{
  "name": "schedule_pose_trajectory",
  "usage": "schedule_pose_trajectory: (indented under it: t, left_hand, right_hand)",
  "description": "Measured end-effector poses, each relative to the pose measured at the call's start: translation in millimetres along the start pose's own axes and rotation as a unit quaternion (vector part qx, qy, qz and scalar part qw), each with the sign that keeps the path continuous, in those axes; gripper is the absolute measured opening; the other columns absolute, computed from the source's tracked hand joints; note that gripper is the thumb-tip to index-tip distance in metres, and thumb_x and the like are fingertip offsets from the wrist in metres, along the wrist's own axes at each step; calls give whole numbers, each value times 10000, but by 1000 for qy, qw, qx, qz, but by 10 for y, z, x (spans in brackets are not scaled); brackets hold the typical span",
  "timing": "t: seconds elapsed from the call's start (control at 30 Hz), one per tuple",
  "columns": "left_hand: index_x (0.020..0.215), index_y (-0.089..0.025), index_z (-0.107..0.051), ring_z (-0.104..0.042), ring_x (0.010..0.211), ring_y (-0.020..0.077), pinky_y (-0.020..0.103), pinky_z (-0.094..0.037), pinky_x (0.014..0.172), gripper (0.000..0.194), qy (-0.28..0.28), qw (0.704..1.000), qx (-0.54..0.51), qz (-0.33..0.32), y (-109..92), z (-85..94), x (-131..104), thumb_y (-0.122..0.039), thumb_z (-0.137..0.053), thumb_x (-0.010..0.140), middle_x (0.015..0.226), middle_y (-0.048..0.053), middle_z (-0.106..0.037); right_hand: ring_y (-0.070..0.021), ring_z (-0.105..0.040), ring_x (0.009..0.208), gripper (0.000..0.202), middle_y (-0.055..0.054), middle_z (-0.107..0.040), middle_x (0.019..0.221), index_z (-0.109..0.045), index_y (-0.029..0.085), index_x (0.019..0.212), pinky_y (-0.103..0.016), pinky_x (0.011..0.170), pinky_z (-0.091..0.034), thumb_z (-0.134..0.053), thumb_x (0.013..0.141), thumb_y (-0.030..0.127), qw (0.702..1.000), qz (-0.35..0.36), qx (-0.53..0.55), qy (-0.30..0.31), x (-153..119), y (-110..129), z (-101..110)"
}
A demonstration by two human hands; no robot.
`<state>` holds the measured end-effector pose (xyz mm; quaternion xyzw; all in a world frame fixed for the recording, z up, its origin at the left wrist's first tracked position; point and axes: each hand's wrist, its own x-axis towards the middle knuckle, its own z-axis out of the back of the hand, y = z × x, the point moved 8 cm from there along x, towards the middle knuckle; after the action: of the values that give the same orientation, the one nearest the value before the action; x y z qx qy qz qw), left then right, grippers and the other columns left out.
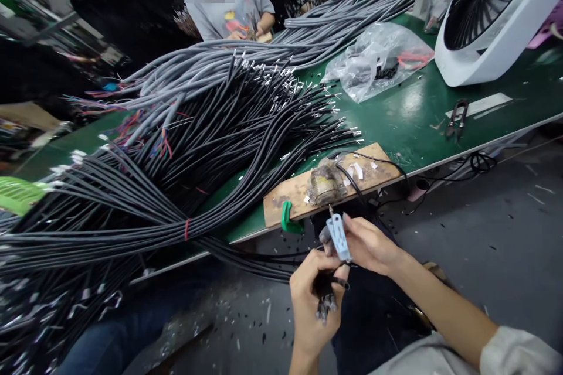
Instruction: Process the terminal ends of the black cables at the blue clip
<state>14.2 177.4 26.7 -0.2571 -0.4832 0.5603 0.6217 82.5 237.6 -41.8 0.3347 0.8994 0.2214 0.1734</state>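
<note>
My left hand [314, 293] is closed around a bundle of black cables [264, 272], whose grey-tipped ends stick out below the palm. My right hand [373, 243] is closed about a light blue plastic clip [338, 237], its fingers partly hidden behind it. Just above the clip is the thin metal shaft of a small motor [326, 181] wrapped in clear tape. A dark cable end shows below the clip, between my two hands. Whether my right fingers also pinch a cable cannot be made out.
The motor sits on a wooden board [281, 202], with a green clamp [290, 220] at its edge. Heaped black cables [211, 123] and grey cables [343, 29] cover much of the green table [413, 111]. A plastic bag [373, 64], fan [484, 17] and snips [457, 117] lie right; a person [237, 6] works opposite.
</note>
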Motion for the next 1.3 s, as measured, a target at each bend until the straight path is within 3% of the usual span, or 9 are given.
schedule_pose_trajectory:
  t: [0.23, 0.43, 0.6, 0.8, 1.0, 1.1, 1.13, 1.23, 1.3]
  left_hand:
    - [757, -177, -612, -559, 584, 130, 221, -436, 548, 72, -4, 1000, -12, -25, -69, 25, -40, -117, -637, 789, 657, 6, -587]
    - [764, -175, -617, -585, 589, 121, 216, -459, 558, 99, -4, 999, -14, -42, -100, 34, -85, -84, -656, 771, 660, -3, -608]
    - [778, -175, -618, -576, 605, 123, 225, -443, 566, 105, 16, 999, -6, -29, -25, -3, -141, -75, -651, 773, 678, -3, -596]
    - [816, -166, -624, -580, 637, 129, 228, -441, 594, 92, 42, 999, 4, 0, 33, -50, -190, -78, -599, 805, 719, 14, -627]
    - [760, -168, -587, -548, 607, 119, 217, -419, 571, 112, 50, 998, 28, -19, 16, -118, -196, -63, -564, 788, 680, 0, -561]
    - [715, -172, -554, -511, 576, 115, 218, -389, 534, 127, 55, 997, 39, -31, 10, -154, -233, -58, -565, 770, 651, -12, -507]
    - [712, -173, -556, -512, 574, 115, 218, -389, 532, 134, 56, 997, 39, -34, 7, -157, -247, -52, -570, 770, 650, -13, -507]
    - [725, -173, -586, -552, 584, 113, 214, -421, 548, 154, 43, 998, 23, -47, -17, -123, -276, -28, -621, 767, 654, -13, -550]
    - [734, -173, -607, -572, 583, 112, 210, -440, 550, 162, 16, 998, 10, -56, -40, -65, -272, -23, -665, 750, 658, -13, -579]
  right_hand:
    - [-121, -501, 602, 363, -41, -613, 687, -675, 131, 828, -245, 565, -370, -626, 842, 491, 984, 101, -128, -70, -313, 195, 439]
    - [-132, -477, 590, 290, 0, -518, 611, -577, 164, 653, -269, 571, -374, -583, 896, 323, 905, 184, -375, -74, -712, 404, 198]
    - [-156, -490, 650, 84, -20, -564, 683, -621, 161, 830, -296, 618, -412, -691, 809, 203, 768, 326, -548, -61, -896, 449, -203]
    - [-175, -491, 649, 68, -53, -607, 680, -595, 136, 868, -344, 648, -415, -587, 832, 78, 538, 467, -696, -93, -1027, 332, -493]
    - [-170, -437, 579, 282, -16, -495, 549, -542, 170, 629, -321, 576, -328, -465, 898, 128, 435, 471, -764, -75, -1025, 334, -697]
    - [-160, -423, 571, 325, -18, -491, 558, -535, 166, 585, -313, 560, -308, -441, 894, 132, 462, 415, -782, -61, -932, 404, -692]
    - [-148, -416, 559, 308, -9, -483, 556, -535, 162, 574, -302, 548, -301, -471, 874, 141, 505, 378, -773, -65, -872, 452, -627]
    - [-95, -364, 499, 203, 45, -419, 520, -549, 148, 554, -248, 490, -264, -604, 749, 157, 712, 177, -677, -63, -602, 490, -237]
    - [-75, -336, 479, 153, 64, -400, 507, -578, 138, 581, -225, 468, -246, -660, 692, 204, 820, 41, -569, -49, -454, 410, -1]
